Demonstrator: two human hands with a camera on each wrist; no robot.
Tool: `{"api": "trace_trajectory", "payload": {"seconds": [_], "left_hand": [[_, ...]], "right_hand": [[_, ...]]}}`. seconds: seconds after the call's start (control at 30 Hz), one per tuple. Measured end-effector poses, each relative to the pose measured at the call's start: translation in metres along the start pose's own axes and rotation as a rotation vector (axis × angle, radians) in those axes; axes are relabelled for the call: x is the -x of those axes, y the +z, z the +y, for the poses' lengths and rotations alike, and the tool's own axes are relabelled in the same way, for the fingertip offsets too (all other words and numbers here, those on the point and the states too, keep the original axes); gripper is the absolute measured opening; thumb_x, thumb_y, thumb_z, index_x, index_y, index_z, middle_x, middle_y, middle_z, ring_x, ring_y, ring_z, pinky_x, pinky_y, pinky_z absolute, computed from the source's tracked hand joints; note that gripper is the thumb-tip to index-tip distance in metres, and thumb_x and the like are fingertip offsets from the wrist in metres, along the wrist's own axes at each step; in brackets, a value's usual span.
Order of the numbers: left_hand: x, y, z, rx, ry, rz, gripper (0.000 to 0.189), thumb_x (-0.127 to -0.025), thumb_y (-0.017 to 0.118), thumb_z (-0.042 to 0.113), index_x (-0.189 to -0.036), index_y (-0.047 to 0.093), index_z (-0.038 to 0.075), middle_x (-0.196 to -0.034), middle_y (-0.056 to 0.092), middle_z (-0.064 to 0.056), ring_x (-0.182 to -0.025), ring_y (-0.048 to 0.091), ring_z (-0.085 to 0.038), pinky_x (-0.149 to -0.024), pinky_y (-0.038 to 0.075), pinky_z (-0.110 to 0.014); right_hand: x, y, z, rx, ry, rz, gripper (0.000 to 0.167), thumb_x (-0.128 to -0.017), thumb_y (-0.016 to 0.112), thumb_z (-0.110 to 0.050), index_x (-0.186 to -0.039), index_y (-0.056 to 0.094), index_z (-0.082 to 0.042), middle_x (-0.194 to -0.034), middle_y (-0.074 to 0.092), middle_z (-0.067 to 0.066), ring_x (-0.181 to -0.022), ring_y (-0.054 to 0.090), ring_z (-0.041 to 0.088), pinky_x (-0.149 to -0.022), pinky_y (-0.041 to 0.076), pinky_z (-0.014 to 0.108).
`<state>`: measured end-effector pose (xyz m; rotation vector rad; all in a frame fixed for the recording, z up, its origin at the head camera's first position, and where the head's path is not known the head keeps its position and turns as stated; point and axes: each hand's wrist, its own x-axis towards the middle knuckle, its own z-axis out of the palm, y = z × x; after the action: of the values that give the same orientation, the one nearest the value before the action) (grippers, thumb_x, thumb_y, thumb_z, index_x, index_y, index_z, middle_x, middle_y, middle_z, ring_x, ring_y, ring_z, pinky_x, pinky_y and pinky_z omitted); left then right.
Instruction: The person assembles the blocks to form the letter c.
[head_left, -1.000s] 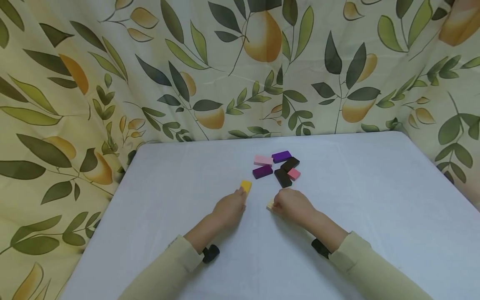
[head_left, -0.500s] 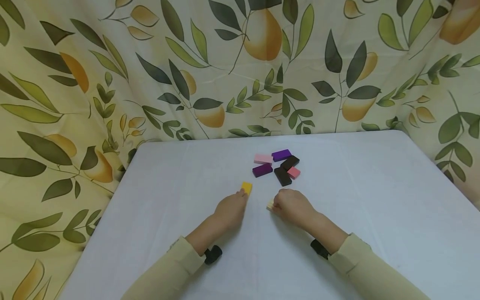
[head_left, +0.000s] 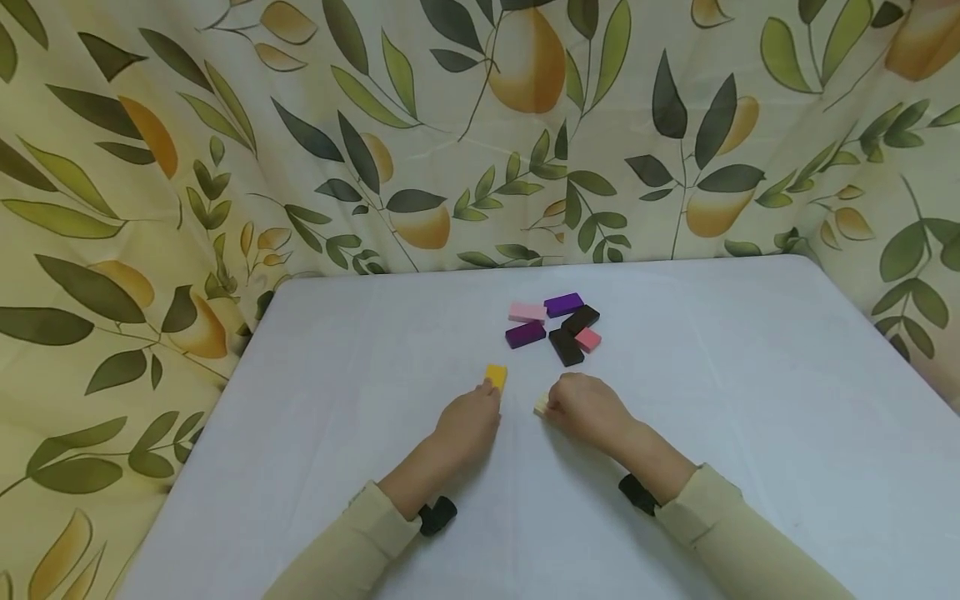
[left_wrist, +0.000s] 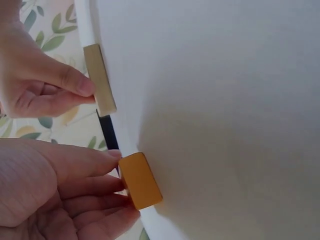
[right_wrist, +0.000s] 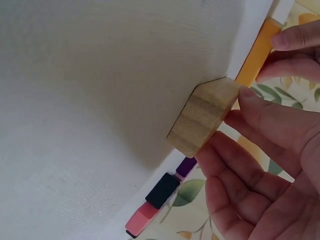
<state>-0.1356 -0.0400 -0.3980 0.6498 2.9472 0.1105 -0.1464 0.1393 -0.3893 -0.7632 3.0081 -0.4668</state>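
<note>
1. The left hand [head_left: 467,423] pinches the yellow block [head_left: 497,375]. The thumb is on one side and the fingers are on the other. One end of the block pokes out past the fingers.
2. The right hand [head_left: 588,408] pinches the wooden block [head_left: 541,406] between thumb and fingers. Both blocks are low over the middle of the white worktop [head_left: 750,375], with a gap between them. I cannot tell if they touch it.
3. Both blocks look small, so they are probably light. They look hard and stiff, so a squeeze should not bend them. They don't seem easy to break. The yellow one looks smooth and might slip a bit; the bare wood is likely less slippery.
4. The best place to hold each one is by two sides across from each other, near the middle, with a soft pinch.
5. From the head, the right hand hides most of the wooden block. The right wrist view shows its wide side, with stripes in the wood.
6. The left wrist view shows the yellow block's flat end and the fingertips against its sides, which the head view hides.
7. Only the head view shows the whole group farther back: a pale pink block [head_left: 527,312], a bright purple block [head_left: 563,304], a dark purple block [head_left: 525,334], a coral block [head_left: 588,339] and two dark brown blocks [head_left: 566,347]. The right wrist view catches just a few of them.
</note>
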Motion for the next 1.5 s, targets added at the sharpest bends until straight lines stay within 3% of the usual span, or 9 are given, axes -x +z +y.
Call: {"api": "trace_trajectory", "payload": {"seconds": [0.2,0.5,0.73,0.87,1.2,1.5], "left_hand": [[-0.003,-0.003,0.005,-0.019,-0.017,-0.001,0.027,-0.092,0.055,0.013,-0.112,0.061,-0.003,-0.122,0.056,-0.016,-0.109,0.056,-0.024,-0.084,0.048,-0.032],[-0.002,0.0,0.015,-0.011,-0.063,-0.02,0.022,-0.09,0.058,0.012,-0.106,0.063,-0.003,-0.121,0.056,-0.018,-0.096,0.062,-0.025,-0.073,0.052,-0.032],[0.001,0.005,0.023,-0.033,-0.09,0.006,0.026,-0.09,0.057,0.012,-0.11,0.063,-0.005,-0.123,0.054,-0.02,-0.1,0.061,-0.028,-0.073,0.053,-0.032],[0.002,0.006,0.026,-0.04,-0.095,0.018,0.023,-0.089,0.058,0.01,-0.104,0.065,-0.005,-0.12,0.056,-0.021,-0.101,0.06,-0.028,-0.074,0.052,-0.033],[0.002,0.006,0.032,-0.09,-0.122,0.015,0.024,-0.09,0.058,0.011,-0.108,0.065,-0.003,-0.12,0.056,-0.021,-0.103,0.059,-0.026,-0.075,0.052,-0.032],[0.006,0.005,0.025,-0.07,-0.112,0.037,0.031,-0.09,0.06,0.016,-0.115,0.061,-0.003,-0.123,0.055,-0.019,-0.095,0.063,-0.026,-0.066,0.054,-0.03]], "right_hand": [[-0.001,-0.002,0.0,-0.016,-0.009,-0.002,0.004,-0.075,0.074,-0.006,-0.075,0.072,-0.003,-0.063,0.058,0.001,-0.055,0.043,0.012,-0.055,0.044,0.023],[-0.001,-0.004,0.002,-0.081,-0.037,-0.054,0.005,-0.077,0.073,-0.005,-0.073,0.072,-0.003,-0.06,0.057,-0.001,-0.054,0.041,0.012,-0.052,0.04,0.022],[0.0,-0.002,0.002,-0.099,-0.006,-0.1,0.004,-0.079,0.072,-0.007,-0.077,0.073,-0.003,-0.062,0.058,-0.002,-0.055,0.041,0.012,-0.054,0.042,0.021],[0.002,0.0,0.002,-0.097,0.007,-0.101,0.004,-0.079,0.071,-0.007,-0.078,0.073,-0.003,-0.064,0.058,-0.001,-0.055,0.042,0.012,-0.054,0.042,0.021],[0.001,-0.002,0.004,-0.07,-0.018,-0.087,0.004,-0.078,0.072,-0.007,-0.08,0.073,-0.003,-0.066,0.062,0.0,-0.057,0.046,0.012,-0.06,0.048,0.024],[-0.002,-0.005,0.004,-0.068,-0.053,-0.09,0.005,-0.078,0.072,-0.007,-0.081,0.073,-0.003,-0.067,0.063,-0.001,-0.057,0.045,0.011,-0.061,0.047,0.026]]}}
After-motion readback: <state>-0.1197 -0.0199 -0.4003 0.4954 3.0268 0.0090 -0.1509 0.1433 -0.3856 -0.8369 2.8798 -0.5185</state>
